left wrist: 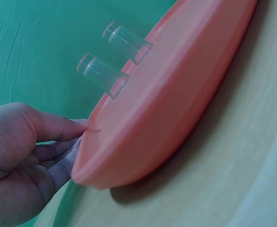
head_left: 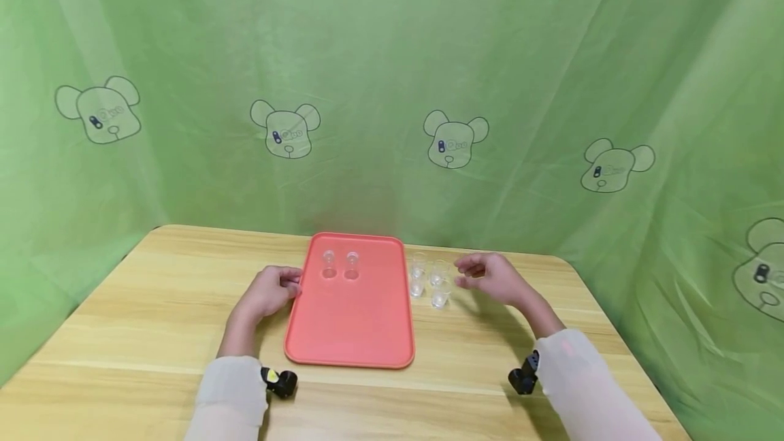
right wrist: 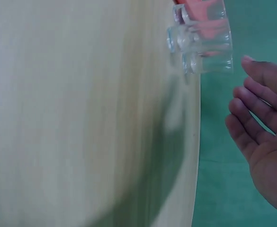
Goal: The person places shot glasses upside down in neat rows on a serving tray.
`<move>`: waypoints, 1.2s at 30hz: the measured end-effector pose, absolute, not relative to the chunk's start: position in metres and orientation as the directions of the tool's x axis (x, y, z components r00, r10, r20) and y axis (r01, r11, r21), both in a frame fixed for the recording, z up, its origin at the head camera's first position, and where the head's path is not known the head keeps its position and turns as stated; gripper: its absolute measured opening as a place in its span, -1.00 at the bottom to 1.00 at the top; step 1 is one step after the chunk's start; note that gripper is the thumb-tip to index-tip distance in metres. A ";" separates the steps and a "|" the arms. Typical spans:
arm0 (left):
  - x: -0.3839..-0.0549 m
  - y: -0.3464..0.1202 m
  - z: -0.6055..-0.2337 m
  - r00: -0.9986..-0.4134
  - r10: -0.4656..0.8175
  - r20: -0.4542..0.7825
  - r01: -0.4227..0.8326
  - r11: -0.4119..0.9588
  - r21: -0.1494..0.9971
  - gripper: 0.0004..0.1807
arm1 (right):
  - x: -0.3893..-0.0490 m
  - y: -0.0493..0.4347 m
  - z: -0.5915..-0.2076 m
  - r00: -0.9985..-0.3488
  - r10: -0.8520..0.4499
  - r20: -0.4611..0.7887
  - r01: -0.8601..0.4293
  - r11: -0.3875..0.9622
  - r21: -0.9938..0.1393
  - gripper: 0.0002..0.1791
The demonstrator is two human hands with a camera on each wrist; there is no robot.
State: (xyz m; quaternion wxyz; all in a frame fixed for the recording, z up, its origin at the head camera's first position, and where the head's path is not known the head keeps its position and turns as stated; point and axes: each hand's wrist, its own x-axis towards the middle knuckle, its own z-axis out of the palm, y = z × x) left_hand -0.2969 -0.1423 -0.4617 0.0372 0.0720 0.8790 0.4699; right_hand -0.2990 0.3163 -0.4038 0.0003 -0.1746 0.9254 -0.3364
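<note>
Two small clear shot glasses (head_left: 352,260) stand upside down towards the far end of a red tray (head_left: 349,332). My left hand (head_left: 272,290) grips the tray's left rim; in the left wrist view the thumb lies on top and the other fingers sit beneath. Just right of the tray, several more shot glasses (head_left: 439,295) stand upright in a close group. Beside them my right hand (head_left: 493,279) hovers with relaxed, slightly bent fingers, holding nothing. The right wrist view shows a gap between its thumb and the nearest glass (right wrist: 211,61).
A wooden table (head_left: 141,318) carries everything. Green curtain (head_left: 367,53) with bear-head drawings hangs behind the table and along its sides. Both wrists wear small black cameras (head_left: 523,376).
</note>
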 end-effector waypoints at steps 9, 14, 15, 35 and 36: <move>-0.297 -0.141 -0.461 -0.986 0.164 0.003 0.091 0.531 0.842 -0.62 | -0.297 0.320 -0.419 -0.914 -0.401 0.056 -0.336 0.676 -0.655 -0.59; -0.297 -0.141 -0.462 -0.987 0.163 0.002 0.089 0.529 0.844 -0.61 | -0.296 0.316 -0.425 -0.899 -0.435 0.042 -0.352 0.664 -0.660 -0.58; -0.297 -0.141 -0.462 -0.987 0.163 0.002 0.089 0.529 0.844 -0.61 | -0.296 0.315 -0.427 -0.896 -0.441 0.042 -0.358 0.665 -0.655 -0.58; -0.296 -0.142 -0.461 -0.985 0.173 0.017 0.107 0.527 0.843 -0.62 | -0.297 0.301 -0.438 -0.876 -0.482 -0.006 -0.371 0.681 -0.631 -0.78; -0.296 -0.142 -0.461 -0.984 0.175 0.021 0.112 0.529 0.841 -0.62 | -0.298 0.300 -0.438 -0.878 -0.479 -0.009 -0.368 0.685 -0.629 -0.77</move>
